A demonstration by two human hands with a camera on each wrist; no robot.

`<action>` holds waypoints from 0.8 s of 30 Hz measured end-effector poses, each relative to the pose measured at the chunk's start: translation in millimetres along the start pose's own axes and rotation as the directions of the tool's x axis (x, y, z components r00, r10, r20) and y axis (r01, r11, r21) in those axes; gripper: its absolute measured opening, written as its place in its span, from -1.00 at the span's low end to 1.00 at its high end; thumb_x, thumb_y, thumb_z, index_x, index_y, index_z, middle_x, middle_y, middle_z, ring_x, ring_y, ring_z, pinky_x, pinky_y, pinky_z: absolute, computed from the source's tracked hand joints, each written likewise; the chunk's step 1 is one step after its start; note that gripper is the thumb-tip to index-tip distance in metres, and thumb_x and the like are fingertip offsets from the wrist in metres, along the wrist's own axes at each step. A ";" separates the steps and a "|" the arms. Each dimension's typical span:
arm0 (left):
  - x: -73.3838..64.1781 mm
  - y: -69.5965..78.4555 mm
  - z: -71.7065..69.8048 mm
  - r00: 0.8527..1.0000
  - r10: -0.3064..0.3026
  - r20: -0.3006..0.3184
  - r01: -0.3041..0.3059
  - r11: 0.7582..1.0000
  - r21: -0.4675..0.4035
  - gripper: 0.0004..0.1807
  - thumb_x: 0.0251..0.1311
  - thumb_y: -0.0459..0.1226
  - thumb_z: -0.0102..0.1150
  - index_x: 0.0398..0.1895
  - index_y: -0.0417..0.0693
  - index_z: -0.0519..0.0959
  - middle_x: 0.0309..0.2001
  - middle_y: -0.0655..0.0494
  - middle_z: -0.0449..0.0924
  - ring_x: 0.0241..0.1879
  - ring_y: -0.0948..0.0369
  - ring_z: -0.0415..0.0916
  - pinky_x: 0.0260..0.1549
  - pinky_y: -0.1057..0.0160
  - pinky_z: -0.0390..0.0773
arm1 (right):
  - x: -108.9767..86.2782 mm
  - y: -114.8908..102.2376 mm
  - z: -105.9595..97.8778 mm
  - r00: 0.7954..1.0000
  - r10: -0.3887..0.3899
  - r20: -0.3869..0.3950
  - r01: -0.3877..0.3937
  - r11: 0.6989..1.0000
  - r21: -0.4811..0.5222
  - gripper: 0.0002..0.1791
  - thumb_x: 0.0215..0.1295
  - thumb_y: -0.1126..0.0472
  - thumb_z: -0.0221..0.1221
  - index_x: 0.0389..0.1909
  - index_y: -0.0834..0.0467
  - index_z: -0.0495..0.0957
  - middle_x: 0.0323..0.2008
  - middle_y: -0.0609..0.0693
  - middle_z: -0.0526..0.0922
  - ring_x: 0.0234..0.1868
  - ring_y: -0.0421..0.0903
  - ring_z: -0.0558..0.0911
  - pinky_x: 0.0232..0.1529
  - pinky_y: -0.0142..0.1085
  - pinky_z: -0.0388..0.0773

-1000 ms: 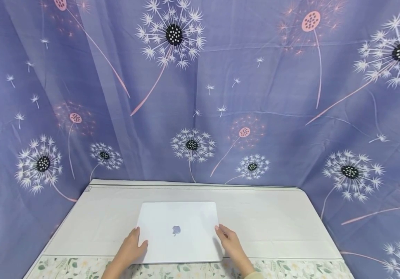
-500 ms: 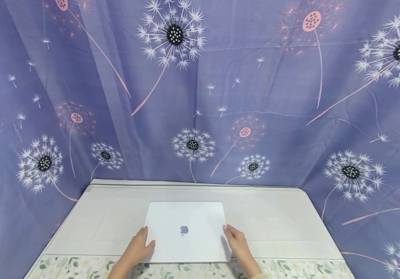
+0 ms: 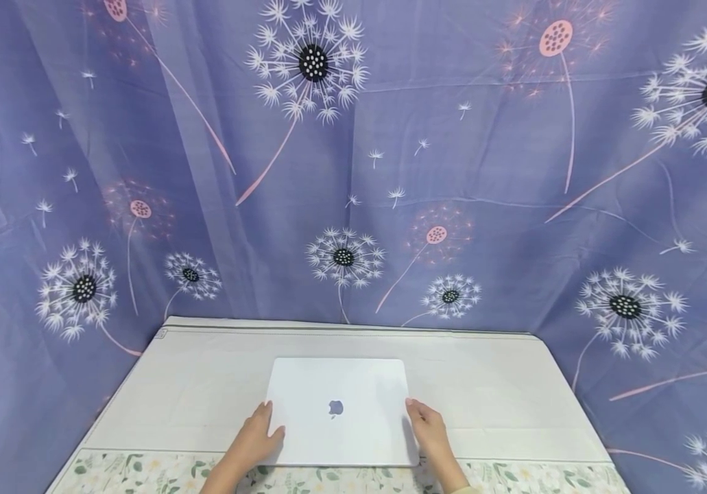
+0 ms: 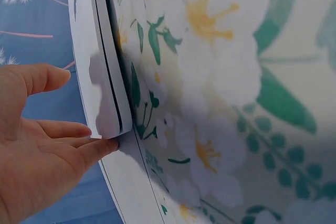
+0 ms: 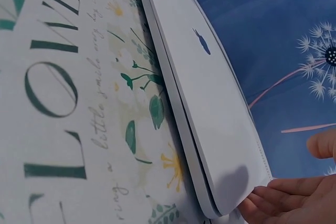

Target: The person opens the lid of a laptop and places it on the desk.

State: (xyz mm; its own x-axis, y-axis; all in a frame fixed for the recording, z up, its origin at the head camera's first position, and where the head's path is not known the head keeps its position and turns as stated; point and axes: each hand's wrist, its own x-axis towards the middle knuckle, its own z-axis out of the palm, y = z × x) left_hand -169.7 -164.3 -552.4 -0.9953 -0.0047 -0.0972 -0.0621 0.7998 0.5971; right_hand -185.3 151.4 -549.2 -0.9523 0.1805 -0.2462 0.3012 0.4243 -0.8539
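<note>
A closed silver laptop [image 3: 368,429] with an apple logo on its lid lies flat near the front of the white table. My left hand [image 3: 256,439] is at its left side; in the left wrist view the straight fingers [image 4: 79,142] meet the laptop's side edge, and the thumb stands apart above the lid. On the opposite side, my right hand [image 3: 432,433] has its fingertips right at the laptop's right edge. The right wrist view shows those fingers [image 5: 283,195] relaxed against the corner, with the thumb held away.
The white tabletop [image 3: 489,391] extends behind and to both sides of the laptop. A floral cloth with printed lettering [image 5: 58,103] covers the front strip. Purple curtains with dandelion prints [image 3: 279,274] enclose the back and both sides.
The laptop has slid to the right across the table, with both hands moving along at its sides. The whole head view has also shifted slightly.
</note>
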 end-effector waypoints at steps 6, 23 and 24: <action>1.7 -0.4 2.5 1.000 -0.010 0.002 0.010 1.000 0.008 -0.30 0.18 -0.23 0.15 0.25 -0.60 0.24 0.29 -0.52 0.18 0.30 -0.32 0.18 0.27 -0.23 0.21 | -0.4 -0.9 -1.8 1.000 0.008 0.005 -0.008 1.000 0.000 -0.32 0.51 -0.07 -0.17 0.21 0.53 0.31 0.23 0.44 0.35 0.29 0.37 0.31 0.24 0.20 0.31; 4.1 -3.3 2.5 1.000 -0.013 0.011 0.013 1.000 -0.011 -0.28 0.16 -0.23 0.17 0.24 -0.62 0.24 0.28 -0.55 0.17 0.29 -0.33 0.17 0.27 -0.24 0.22 | -1.4 -1.2 -0.9 1.000 0.007 0.002 -0.007 1.000 -0.001 -0.32 0.51 -0.05 -0.16 0.20 0.55 0.31 0.21 0.46 0.36 0.28 0.37 0.31 0.23 0.19 0.33; 4.2 -3.1 2.6 1.000 -0.016 0.013 0.016 1.000 -0.013 -0.28 0.16 -0.23 0.17 0.24 -0.62 0.24 0.28 -0.55 0.17 0.29 -0.33 0.17 0.27 -0.24 0.22 | -1.5 -1.3 -1.1 1.000 0.005 0.001 -0.005 1.000 -0.004 -0.32 0.51 -0.05 -0.16 0.19 0.56 0.31 0.21 0.46 0.37 0.28 0.37 0.31 0.23 0.20 0.33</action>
State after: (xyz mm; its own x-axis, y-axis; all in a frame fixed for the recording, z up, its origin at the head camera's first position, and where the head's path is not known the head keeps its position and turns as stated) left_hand -173.5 -165.3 -556.7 -0.9931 -0.0098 -0.1167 -0.0790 0.7916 0.6059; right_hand -184.1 151.6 -547.2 -0.9507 0.1817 -0.2514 0.3066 0.4267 -0.8509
